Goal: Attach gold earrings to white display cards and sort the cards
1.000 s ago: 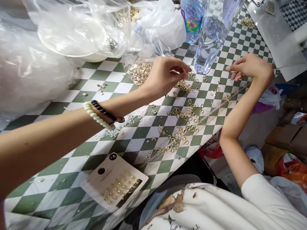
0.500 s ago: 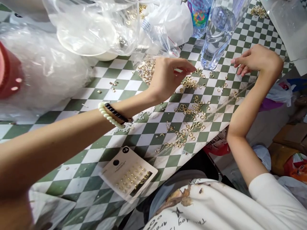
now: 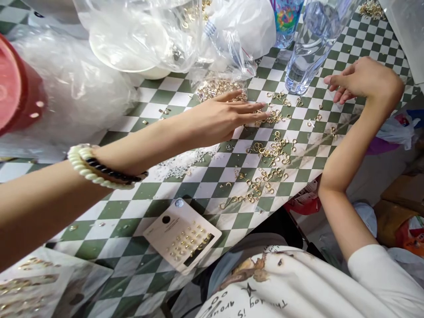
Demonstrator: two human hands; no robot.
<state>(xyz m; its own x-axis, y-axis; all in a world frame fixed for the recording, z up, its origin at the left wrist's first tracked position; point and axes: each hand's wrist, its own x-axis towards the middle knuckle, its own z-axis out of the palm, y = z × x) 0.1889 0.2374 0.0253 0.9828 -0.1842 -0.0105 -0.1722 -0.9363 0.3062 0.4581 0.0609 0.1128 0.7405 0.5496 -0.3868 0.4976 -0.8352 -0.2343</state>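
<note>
We observe the left hand (image 3: pixel 228 115) with fingers extended and spread, their tips at the hooks (image 3: pixel 276 148), which lie in loose clusters on the table (image 3: pixel 210 176). We note the right hand (image 3: pixel 359 79) half-curled near the bottle (image 3: pixel 306 66); whether it pinches anything, we cannot tell. We record a card (image 3: pixel 159 232) by the near edge.

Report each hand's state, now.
Left hand: open, fingers spread by the gold hooks, no held item visible.
Right hand: loosely curled; whether it holds anything cannot be told.
</note>
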